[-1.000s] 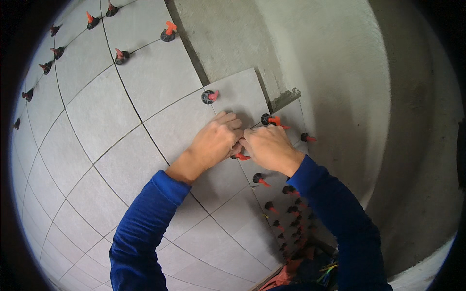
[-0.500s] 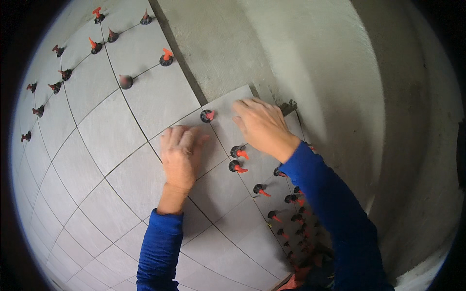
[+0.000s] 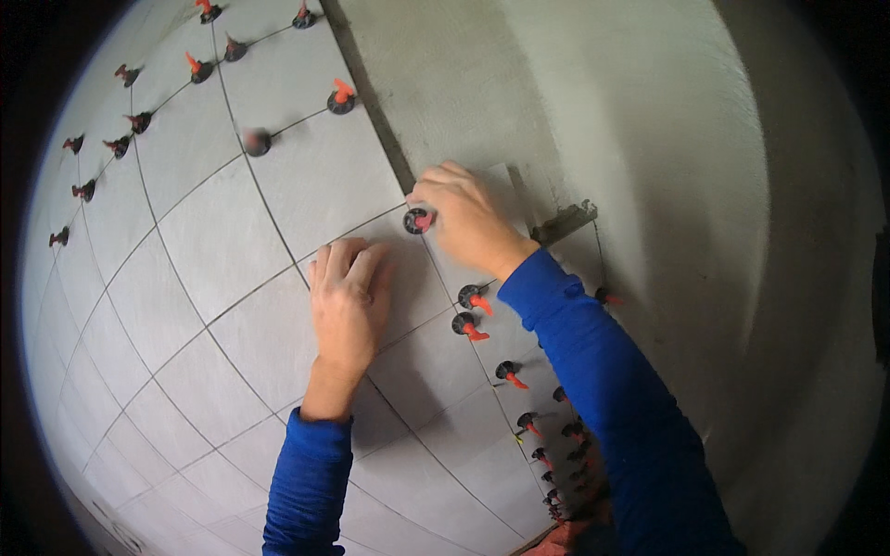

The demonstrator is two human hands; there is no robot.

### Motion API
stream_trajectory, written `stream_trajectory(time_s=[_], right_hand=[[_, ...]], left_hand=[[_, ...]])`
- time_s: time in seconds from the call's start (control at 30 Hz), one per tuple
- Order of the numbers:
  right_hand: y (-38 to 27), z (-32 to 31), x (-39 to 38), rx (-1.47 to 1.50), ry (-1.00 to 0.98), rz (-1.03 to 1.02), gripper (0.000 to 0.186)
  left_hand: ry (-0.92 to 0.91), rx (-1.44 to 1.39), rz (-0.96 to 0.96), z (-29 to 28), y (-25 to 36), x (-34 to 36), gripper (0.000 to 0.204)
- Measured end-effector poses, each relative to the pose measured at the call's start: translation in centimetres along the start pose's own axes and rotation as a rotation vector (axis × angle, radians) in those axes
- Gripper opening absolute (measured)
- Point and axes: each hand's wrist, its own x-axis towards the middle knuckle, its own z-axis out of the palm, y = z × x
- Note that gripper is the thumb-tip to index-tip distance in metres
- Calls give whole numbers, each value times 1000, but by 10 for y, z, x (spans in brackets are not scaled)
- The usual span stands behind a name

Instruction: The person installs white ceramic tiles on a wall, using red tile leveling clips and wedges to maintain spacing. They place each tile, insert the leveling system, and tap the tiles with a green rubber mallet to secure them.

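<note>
Large pale grey tiles point(image 3: 269, 324) cover the surface before me. My left hand point(image 3: 350, 296) rests on one of them, fingers bent and slightly apart, fingertips by a joint line; it holds nothing visible. My right hand point(image 3: 464, 218) is over the small tile point(image 3: 508, 195) at the upper right edge. Its fingers are curled in towards the tile corner, and whatever is between them is hidden. Right beside it is a round black tile leveller point(image 3: 416, 221) with a red handle, set on the joint. Two more levellers, one of them a red-handled leveller point(image 3: 471, 297), sit below the right hand.
Rough grey mortar or concrete point(image 3: 445, 83) borders the tiles at upper right. A dark metal-looking strip point(image 3: 565, 221) lies beside the small tile. Several levellers point(image 3: 199, 68) stand along joints at upper left, and another cluster point(image 3: 570, 454) is at lower right.
My right hand has moved left and slightly down, from the small tile's upper part to beside the black leveller. My left hand stays on its tile. The whole view has shifted a little.
</note>
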Motion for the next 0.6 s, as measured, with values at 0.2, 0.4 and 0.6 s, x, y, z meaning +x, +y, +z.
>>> stream_trajectory(time_s=[0.2,0.4,0.6], right_hand=[[-6,-3,-5,-77,12,-33,19],[-23,-26,-12,-95,80,-61,23],[-32,-32,-21,-127,-133,11,30]], left_hand=[[9,84,20,15,7,21,35],[4,107,22,25,14,33,40],[143,239,-32,55,15,27,42]])
